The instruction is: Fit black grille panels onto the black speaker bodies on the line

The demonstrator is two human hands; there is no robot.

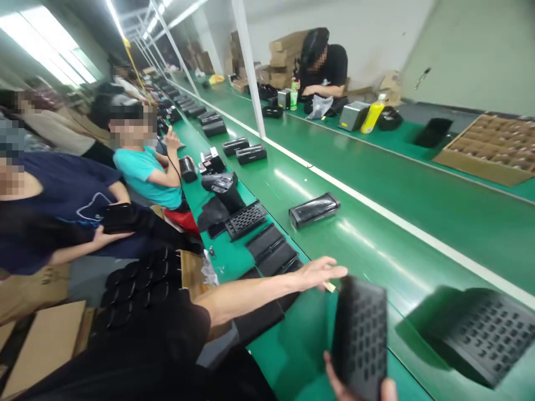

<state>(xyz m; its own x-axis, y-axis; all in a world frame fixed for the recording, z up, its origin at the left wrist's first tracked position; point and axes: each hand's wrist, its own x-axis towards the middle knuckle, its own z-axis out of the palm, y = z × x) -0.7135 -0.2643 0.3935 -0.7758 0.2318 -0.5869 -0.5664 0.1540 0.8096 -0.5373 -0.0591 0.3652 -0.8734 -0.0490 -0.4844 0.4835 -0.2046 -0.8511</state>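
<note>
My left hand (320, 273) reaches out over the bench edge, fingers stretched and apart. A small pale yellow piece (330, 287) shows under its fingers; I cannot tell whether it is held. At the bottom, my right hand (338, 381) grips a black plastic housing (363, 334) with rows of slots, held upright and slightly blurred. Its top end is close to the left fingertips. To the right, another slotted black housing (480, 334) lies on the green conveyor belt. A closed glossy black case (315, 210) sits farther up the belt.
Black panels (273, 250) and a slotted housing (246, 220) cover the bench to the left. A person in a turquoise shirt (146, 175) and a person in navy (62, 206) sit on the left. Across the belt, a cardboard tray (480, 167) and a yellow bottle (373, 114) stand.
</note>
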